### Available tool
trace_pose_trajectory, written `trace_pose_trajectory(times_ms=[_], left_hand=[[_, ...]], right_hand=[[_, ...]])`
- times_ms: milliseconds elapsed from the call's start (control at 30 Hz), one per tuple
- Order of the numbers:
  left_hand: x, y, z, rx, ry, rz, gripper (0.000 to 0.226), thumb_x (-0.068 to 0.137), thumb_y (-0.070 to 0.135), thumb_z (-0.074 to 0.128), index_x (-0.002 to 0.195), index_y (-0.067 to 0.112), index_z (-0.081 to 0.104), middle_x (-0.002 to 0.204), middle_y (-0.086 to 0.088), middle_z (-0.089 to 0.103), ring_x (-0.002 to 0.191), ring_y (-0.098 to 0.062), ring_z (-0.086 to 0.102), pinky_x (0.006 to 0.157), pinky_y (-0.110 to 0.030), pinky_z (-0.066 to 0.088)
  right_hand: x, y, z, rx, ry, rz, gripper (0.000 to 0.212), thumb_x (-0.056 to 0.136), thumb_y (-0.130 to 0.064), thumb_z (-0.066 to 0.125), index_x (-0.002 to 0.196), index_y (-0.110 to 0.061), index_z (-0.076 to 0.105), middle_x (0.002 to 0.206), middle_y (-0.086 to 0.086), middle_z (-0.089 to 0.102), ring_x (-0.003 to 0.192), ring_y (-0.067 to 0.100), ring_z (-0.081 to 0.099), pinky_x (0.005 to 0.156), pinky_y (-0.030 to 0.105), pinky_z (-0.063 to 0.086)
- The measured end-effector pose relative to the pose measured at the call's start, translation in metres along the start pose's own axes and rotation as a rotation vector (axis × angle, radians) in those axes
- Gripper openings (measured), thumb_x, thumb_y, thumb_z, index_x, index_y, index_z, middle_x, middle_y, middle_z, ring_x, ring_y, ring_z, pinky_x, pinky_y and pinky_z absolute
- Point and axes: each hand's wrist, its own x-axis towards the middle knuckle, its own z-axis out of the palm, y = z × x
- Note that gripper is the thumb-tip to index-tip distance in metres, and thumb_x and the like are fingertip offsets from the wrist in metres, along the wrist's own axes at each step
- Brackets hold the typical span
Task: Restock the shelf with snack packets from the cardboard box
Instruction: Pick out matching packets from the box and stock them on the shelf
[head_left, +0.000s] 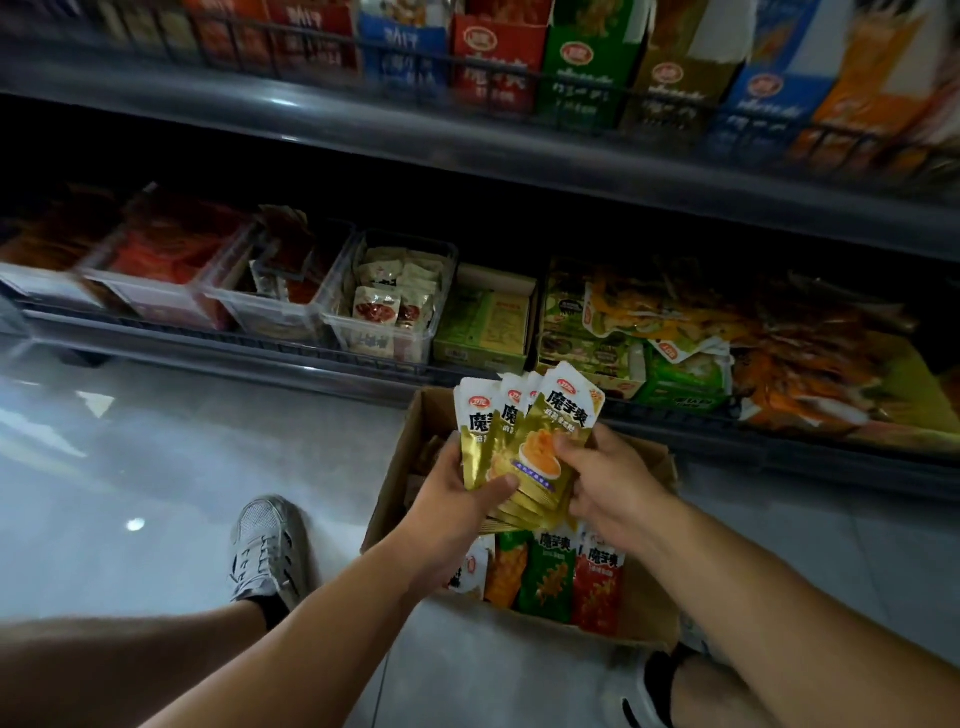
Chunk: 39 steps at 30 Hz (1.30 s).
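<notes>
A fanned stack of gold snack packets (524, 431) is held above the open cardboard box (400, 467) on the floor. My left hand (457, 499) grips the stack from the left, thumb across its front. Gripping the stack's right side is my right hand (608, 483). Inside the box lie more packets in orange, green (548, 577) and red (600, 587). The low shelf (311, 358) runs just behind the box, with its front rail close to the packet tops.
Clear plastic bins (384, 332) with small packets stand on the low shelf, left of green cartons (483, 322) and loose orange and green packets (779, 353). An upper shelf (467, 130) carries upright boxes. My white shoe (265, 545) rests on the glossy floor left of the box.
</notes>
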Motion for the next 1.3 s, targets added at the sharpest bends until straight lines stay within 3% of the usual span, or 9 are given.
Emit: trace_pose_trajectory(times_ms=[133,433,600,700,800,900,1067,1233,1300], left_hand=[[-0.004,0.019,0.019,0.059,-0.083,-0.016,0.053,0.089,-0.007,0.067,0.135,0.012,0.051,0.124,-0.016,0.072,0.117,-0.034,0.068,0.107,-0.056,0.049],[-0.016,0.067,0.055,0.33,-0.18,0.034,0.093,0.055,0.036,0.083,0.136,0.03,0.038,0.133,-0.007,0.065,0.12,-0.027,0.066,0.106,-0.051,0.051],[-0.026,0.105,0.064,0.635,-0.147,0.27,0.067,0.092,0.017,0.073,0.14,0.041,0.035,0.124,0.01,0.069,0.11,-0.009,0.07,0.094,-0.033,0.06],[-0.033,0.123,0.073,0.729,-0.065,0.467,0.065,0.093,0.019,0.074,0.143,0.044,0.041,0.122,0.018,0.07,0.109,0.0,0.069,0.094,-0.036,0.06],[-0.04,0.14,0.089,0.781,-0.048,0.581,0.066,0.097,0.021,0.068,0.145,0.051,0.034,0.12,0.029,0.063,0.108,0.018,0.06,0.093,-0.015,0.054],[-0.043,0.156,0.103,0.839,-0.068,0.669,0.072,0.101,0.013,0.06,0.133,0.062,0.018,0.115,0.035,0.055,0.098,0.029,0.054,0.078,0.0,0.045],[-0.046,0.189,0.126,0.838,-0.094,0.772,0.077,0.103,0.01,0.054,0.131,0.07,0.016,0.131,0.031,0.052,0.119,0.018,0.052,0.099,-0.01,0.047],[-0.029,0.257,0.165,0.887,-0.075,0.926,0.091,0.102,0.011,0.053,0.158,0.051,-0.006,0.151,0.014,0.045,0.136,-0.002,0.047,0.116,-0.036,0.042],[-0.018,0.286,0.18,0.891,-0.048,0.989,0.09,0.102,0.007,0.054,0.161,0.042,-0.004,0.143,0.016,0.05,0.127,0.004,0.052,0.108,-0.028,0.047]], right_hand=[[-0.02,-0.02,-0.005,-0.057,-0.085,-0.05,0.028,0.103,-0.01,0.052,0.127,-0.022,0.057,0.117,0.009,0.072,0.101,0.029,0.072,0.085,0.057,0.057],[-0.06,-0.061,-0.017,-0.146,-0.24,-0.211,0.045,0.102,-0.003,0.05,0.136,-0.03,0.049,0.115,0.009,0.073,0.106,0.028,0.071,0.093,0.054,0.056],[-0.068,-0.081,-0.01,-0.153,-0.137,-0.372,0.036,0.101,-0.004,0.052,0.132,-0.022,0.057,0.115,0.002,0.074,0.108,0.023,0.07,0.098,0.052,0.053],[-0.075,-0.1,-0.006,-0.201,-0.094,-0.489,0.036,0.102,-0.007,0.052,0.124,-0.035,0.06,0.115,-0.007,0.073,0.109,0.016,0.068,0.101,0.05,0.052],[-0.082,-0.121,-0.001,-0.279,-0.067,-0.599,0.039,0.103,-0.015,0.052,0.127,-0.046,0.055,0.117,-0.016,0.07,0.112,0.009,0.065,0.103,0.046,0.05],[-0.093,-0.14,0.003,-0.398,-0.083,-0.688,0.046,0.105,-0.02,0.049,0.141,-0.047,0.039,0.12,-0.028,0.059,0.108,-0.007,0.056,0.092,0.02,0.049],[-0.105,-0.176,0.004,-0.464,-0.045,-0.846,0.052,0.105,-0.018,0.046,0.149,-0.042,0.03,0.126,-0.025,0.053,0.11,-0.016,0.048,0.083,0.007,0.041],[-0.114,-0.256,0.005,-0.49,0.09,-1.046,0.028,0.104,-0.022,0.049,0.129,-0.034,0.044,0.118,-0.015,0.06,0.11,-0.001,0.056,0.091,0.023,0.049],[-0.107,-0.294,0.004,-0.562,0.181,-1.116,0.024,0.103,-0.025,0.052,0.125,-0.031,0.046,0.119,-0.01,0.061,0.111,0.007,0.058,0.093,0.032,0.051]])
